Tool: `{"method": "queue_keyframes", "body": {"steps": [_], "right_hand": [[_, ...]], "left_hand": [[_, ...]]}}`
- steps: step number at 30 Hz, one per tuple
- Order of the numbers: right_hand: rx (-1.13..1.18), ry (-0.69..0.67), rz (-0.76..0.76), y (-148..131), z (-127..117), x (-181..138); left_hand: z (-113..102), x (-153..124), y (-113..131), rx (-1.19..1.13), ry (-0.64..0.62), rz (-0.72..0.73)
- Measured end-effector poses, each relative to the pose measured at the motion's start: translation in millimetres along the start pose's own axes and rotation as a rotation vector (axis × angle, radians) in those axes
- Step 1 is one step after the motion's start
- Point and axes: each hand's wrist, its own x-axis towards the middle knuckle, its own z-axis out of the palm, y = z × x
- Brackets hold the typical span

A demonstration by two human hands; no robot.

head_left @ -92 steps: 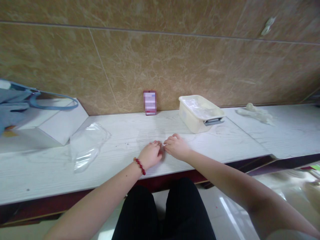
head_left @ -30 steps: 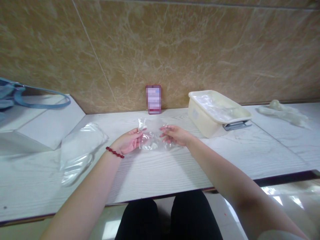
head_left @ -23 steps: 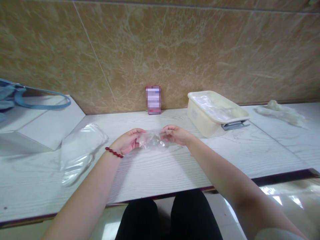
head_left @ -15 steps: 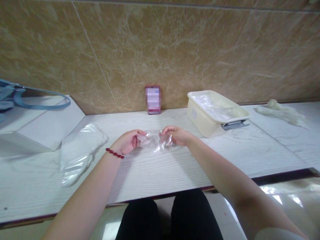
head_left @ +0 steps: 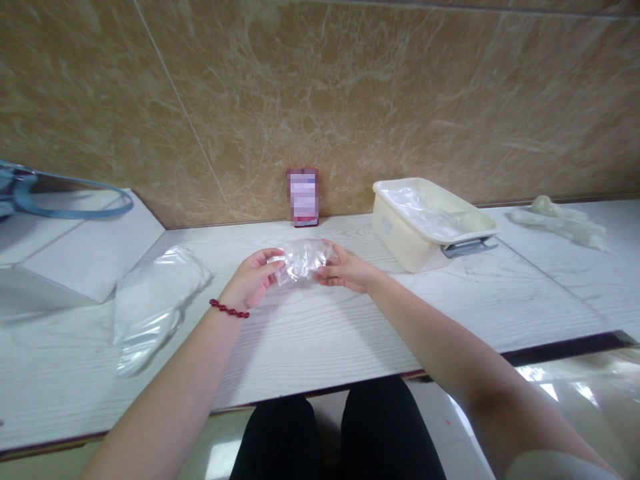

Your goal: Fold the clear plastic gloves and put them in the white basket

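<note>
Between my two hands is a crinkled clear plastic bag (head_left: 301,260), held just above the tabletop. My left hand (head_left: 255,275), with a red bead bracelet at its wrist, pinches the bag's left end between thumb and fingers. On the other side, my right hand (head_left: 345,268) has its fingers curled around the right end. Whether anything lies inside the bag I cannot make out through the glare. To the left, a pile of flat clear plastic bags (head_left: 150,300) rests on the table.
A cream plastic bin (head_left: 405,240) with clear plastic inside stands at the back right. Beyond it lies a crumpled plastic bag (head_left: 560,223). A phone (head_left: 303,198) leans on the marbled wall. At left, a white box (head_left: 95,247) carries a blue strap (head_left: 75,207).
The plastic bag has risen slightly and looks more bunched. My right hand's fingers have shifted from a pinch to a wider grip on its end. The view has turned slightly.
</note>
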Motion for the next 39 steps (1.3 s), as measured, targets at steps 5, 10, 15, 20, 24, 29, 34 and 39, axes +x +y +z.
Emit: {"method": "queue_keyframes", "body": {"steps": [5, 10, 15, 20, 24, 29, 34, 39], "right_hand": [[-0.011, 0.049, -0.018, 2.7, 1.6, 2.8], [-0.007, 0.120, -0.071, 4.2, 1.5, 8.0], [-0.015, 0.177, -0.113, 4.9, -2.8, 12.2], [-0.010, 0.194, -0.119, 9.1, -8.1, 16.5], [-0.070, 0.182, -0.143, 9.2, -8.9, 17.5], [0.042, 0.218, -0.042, 3.1, -8.4, 15.6], [0.001, 0.227, -0.046, 0.9, -9.2, 13.7], [0.006, 0.244, 0.061, -5.1, -10.9, 10.5]], "left_hand": [[-1.0, 0.7, -0.8, -0.022, -0.008, 0.036], [-1.1, -0.1, -0.5, 0.006, -0.002, 0.025], [0.9, -4.2, 3.2, 0.033, -0.023, -0.008], [2.6, -6.5, 6.6, 0.049, -0.068, -0.041], [3.3, -5.5, 7.1, 0.045, -0.055, -0.087], [2.3, -3.4, 3.9, 0.066, -0.049, -0.113], [4.9, -6.5, 2.4, 0.137, -0.116, -0.142], [11.6, -12.8, 7.0, 0.164, -0.128, -0.148]]}}
